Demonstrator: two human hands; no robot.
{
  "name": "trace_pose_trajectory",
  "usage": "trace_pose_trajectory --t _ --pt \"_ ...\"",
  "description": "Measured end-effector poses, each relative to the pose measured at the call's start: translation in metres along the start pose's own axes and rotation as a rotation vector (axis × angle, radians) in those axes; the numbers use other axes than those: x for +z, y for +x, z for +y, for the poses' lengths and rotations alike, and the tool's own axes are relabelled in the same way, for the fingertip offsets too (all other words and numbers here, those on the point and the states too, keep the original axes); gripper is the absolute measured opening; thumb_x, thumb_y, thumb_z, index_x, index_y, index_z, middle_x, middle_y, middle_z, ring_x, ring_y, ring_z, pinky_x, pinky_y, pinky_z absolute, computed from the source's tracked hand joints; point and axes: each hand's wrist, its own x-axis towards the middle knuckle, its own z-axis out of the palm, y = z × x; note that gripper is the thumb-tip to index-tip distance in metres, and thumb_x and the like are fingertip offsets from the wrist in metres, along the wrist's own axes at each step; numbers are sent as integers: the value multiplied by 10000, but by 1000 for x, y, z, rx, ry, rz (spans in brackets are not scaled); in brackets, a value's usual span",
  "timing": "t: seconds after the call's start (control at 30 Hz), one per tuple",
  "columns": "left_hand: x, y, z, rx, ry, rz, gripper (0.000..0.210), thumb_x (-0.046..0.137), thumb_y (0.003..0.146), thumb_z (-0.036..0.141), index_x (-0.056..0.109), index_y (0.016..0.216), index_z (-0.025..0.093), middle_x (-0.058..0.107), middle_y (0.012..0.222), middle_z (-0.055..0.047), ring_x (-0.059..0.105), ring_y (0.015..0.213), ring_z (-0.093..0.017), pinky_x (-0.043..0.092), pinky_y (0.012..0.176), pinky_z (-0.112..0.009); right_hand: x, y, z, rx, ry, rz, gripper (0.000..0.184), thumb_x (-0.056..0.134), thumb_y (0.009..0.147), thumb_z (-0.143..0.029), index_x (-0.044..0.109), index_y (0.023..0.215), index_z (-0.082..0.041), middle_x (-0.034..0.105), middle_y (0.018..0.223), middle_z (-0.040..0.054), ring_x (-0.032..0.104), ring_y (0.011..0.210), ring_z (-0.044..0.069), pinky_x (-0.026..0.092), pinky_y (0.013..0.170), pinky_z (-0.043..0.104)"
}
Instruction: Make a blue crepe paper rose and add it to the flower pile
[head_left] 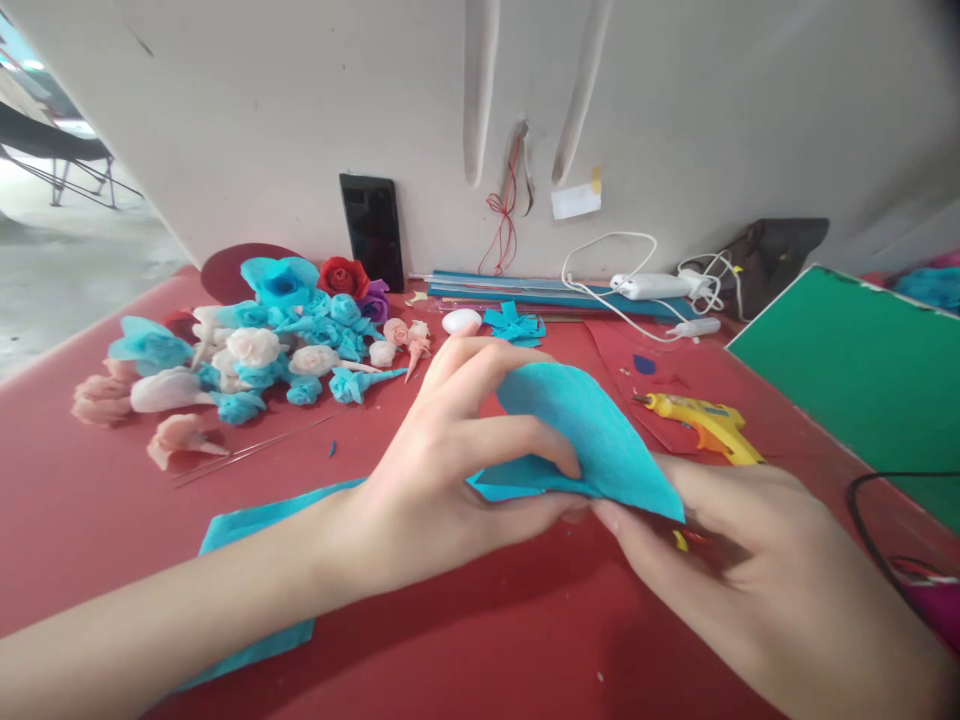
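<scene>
Pinching a blue crepe-paper piece (pixel 592 430) between them, the left hand (pixel 442 470) gripped its near-left edge with thumb and fingers while the right hand (pixel 750 570) clamped its lower right corner from beneath, above the red table (pixel 90 500). Paper roses (pixel 255 350) lay at far left, a yellow glue gun (pixel 709 425) just right of the paper. No writing could be read.

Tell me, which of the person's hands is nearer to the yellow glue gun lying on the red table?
The right hand. It sits just below the yellow glue gun, while the left hand is farther off to the gun's left, pinching the blue paper piece.
</scene>
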Motion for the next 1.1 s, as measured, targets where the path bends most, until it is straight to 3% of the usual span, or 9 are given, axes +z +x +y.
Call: trace_pose_trajectory --t 0.2,0.4,0.57,0.73,0.97,1.1 --pt "-1 1 -3 30 -28 -22 75 731 724 233 720 797 219 609 1015 -91 544 918 -231 392 903 -429 2 4 -4 28 15 40 256 527 835 -370 652 704 -190 488 457 -2 523 473 154 428 408 207" --pt "-3 3 -4 66 -42 -26 13 711 734 233 724 734 236 601 970 -89 544 923 -243 383 904 -461 -3 0 -3 11 103 -17 254 480 848 -259 622 644 -207 465 416 -22 580 494 155 387 344 175" --pt "-4 3 -3 58 -34 -20 37 718 727 253 719 710 220 595 975 -95 552 907 -245 400 885 -447 -4 0 -1 -63 97 8 210 476 839 -198 655 737 -239 564 514 -61 559 415 98 370 322 150" --pt "-5 4 -1 12 -11 -37 21 733 721 238 717 719 224 594 1023 -84 542 946 -230 365 940 -439 -5 -1 -1 -94 85 27 207 492 827 -171 675 856 -263 417 423 -86 556 407 93 374 331 134" --pt "-6 5 -1 11 -24 -37 40 748 710 240 722 711 210 592 1015 -88 537 935 -219 362 939 -434 -3 1 1 -107 50 33 222 471 826 -185 562 625 -215 531 467 -70 427 327 82 347 313 169" --pt "-6 5 -2 35 -27 -34 41 750 702 254 727 710 221 591 1007 -91 541 924 -231 363 932 -440 -2 1 2 -54 88 -8 222 481 828 -198 575 627 -194 591 536 -38 522 415 95 389 342 145"
